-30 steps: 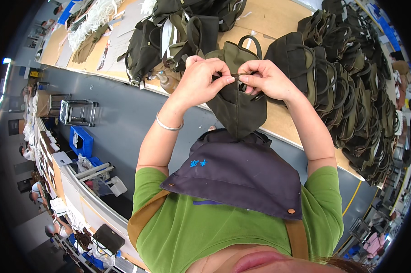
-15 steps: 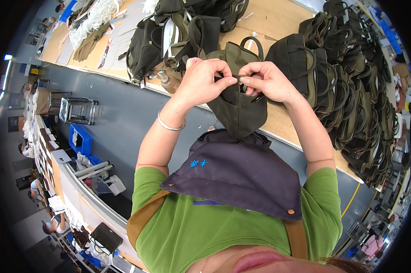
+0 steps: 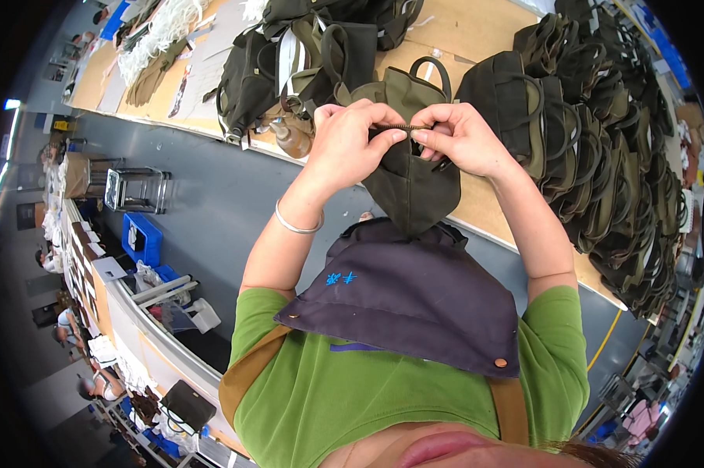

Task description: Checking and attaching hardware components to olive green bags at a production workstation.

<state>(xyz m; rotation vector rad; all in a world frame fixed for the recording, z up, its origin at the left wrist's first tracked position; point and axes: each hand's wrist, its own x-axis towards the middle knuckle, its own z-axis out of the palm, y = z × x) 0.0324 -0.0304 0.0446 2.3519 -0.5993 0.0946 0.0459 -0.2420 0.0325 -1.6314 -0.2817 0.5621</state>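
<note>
A toothed zipper (image 3: 403, 126) stretches between the left hand (image 3: 356, 144) and right hand (image 3: 463, 139), fingers clamped on it, its dark-olive bag (image 3: 412, 191) just below them. Straightening it seems in hand; the next move calls for even tension. Right of the fingers, handled bags (image 3: 590, 156) crowd the table (image 3: 483, 204).

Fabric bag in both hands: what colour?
The fabric bag is dark olive green, seen best in the head view.

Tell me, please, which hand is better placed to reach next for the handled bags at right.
Probably the right hand, nearer those handled bags; but it and the left hand both pinch the zipper on the olive bag.
</note>
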